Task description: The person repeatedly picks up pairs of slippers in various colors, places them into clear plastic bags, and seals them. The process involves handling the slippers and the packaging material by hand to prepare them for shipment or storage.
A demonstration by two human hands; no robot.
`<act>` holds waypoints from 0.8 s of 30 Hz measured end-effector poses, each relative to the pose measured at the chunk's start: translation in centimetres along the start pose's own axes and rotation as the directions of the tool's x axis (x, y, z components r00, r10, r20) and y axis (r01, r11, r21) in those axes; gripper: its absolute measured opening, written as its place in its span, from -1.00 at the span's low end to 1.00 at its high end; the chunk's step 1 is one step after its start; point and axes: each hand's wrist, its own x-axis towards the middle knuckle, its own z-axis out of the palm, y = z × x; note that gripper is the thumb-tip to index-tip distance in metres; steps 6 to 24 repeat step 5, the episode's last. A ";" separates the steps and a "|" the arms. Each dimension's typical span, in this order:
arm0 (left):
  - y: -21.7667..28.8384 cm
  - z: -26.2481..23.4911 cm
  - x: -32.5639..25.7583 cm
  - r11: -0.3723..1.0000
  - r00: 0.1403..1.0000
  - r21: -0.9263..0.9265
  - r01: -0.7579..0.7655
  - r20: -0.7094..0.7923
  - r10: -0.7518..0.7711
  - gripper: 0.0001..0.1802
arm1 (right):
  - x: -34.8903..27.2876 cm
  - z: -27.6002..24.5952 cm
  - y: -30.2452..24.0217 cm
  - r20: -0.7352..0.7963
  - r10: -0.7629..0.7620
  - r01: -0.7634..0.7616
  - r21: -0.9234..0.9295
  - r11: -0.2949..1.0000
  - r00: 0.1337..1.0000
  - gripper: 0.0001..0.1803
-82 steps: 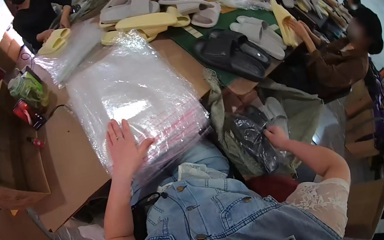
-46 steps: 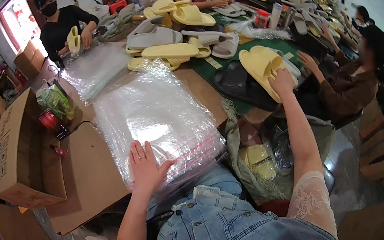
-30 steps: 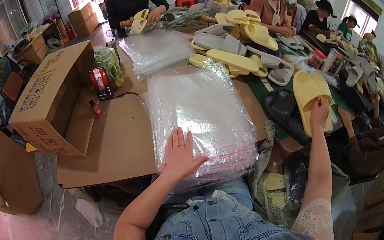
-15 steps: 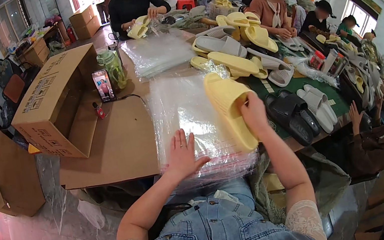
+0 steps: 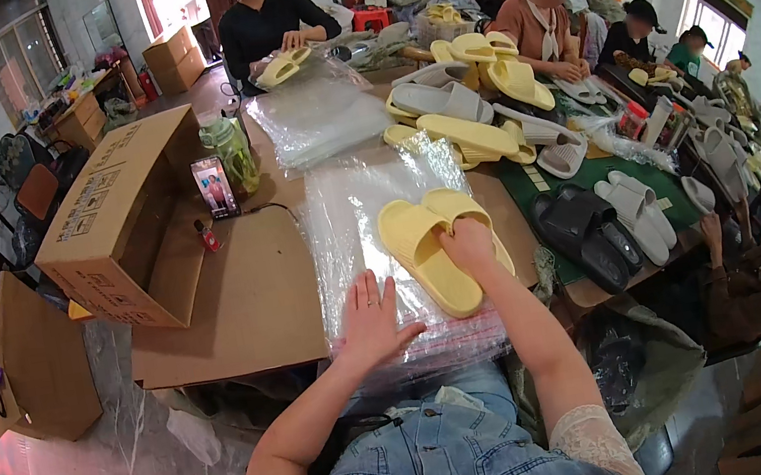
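Observation:
A pair of yellow slippers lies side by side, toes away from me, over a stack of clear plastic bags in front of me. The fingers of my right hand pinch the inner edges of the pair where the two meet, and they hide part of the right slipper. My left hand lies flat on the bags with its fingers spread, left of the slippers. Pink strips run across the bags' near end. Beyond this stack is a second pile of clear bags.
At left, an open cardboard box stands near a propped phone and a green bottle. Yellow and grey slippers are heaped at right, with black slippers nearer. A masked person handles slippers across the table; others sit along the right.
My right hand has brought the yellow slippers left and down onto the bags, where both of the pair now show. My left hand stays flat on the stack.

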 end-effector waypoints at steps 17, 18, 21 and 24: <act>0.2 0.3 0.1 1.000 1.000 0.023 -0.001 0.007 0.001 0.19 | -2.6 -0.6 1.1 -0.253 0.080 -0.040 0.160 0.986 0.964 -0.49; 0.2 0.3 0.1 1.000 1.000 0.023 -0.001 0.007 0.001 0.19 | -2.6 -0.6 1.1 -0.253 0.080 -0.040 0.160 0.986 0.964 -0.49; 0.2 0.3 0.1 1.000 1.000 0.023 -0.001 0.007 0.001 0.19 | -2.6 -0.6 1.1 -0.253 0.080 -0.040 0.160 0.986 0.964 -0.49; 0.2 0.3 0.1 1.000 1.000 0.023 -0.001 0.007 0.001 0.19 | -2.6 -0.6 1.1 -0.253 0.080 -0.040 0.160 0.986 0.964 -0.49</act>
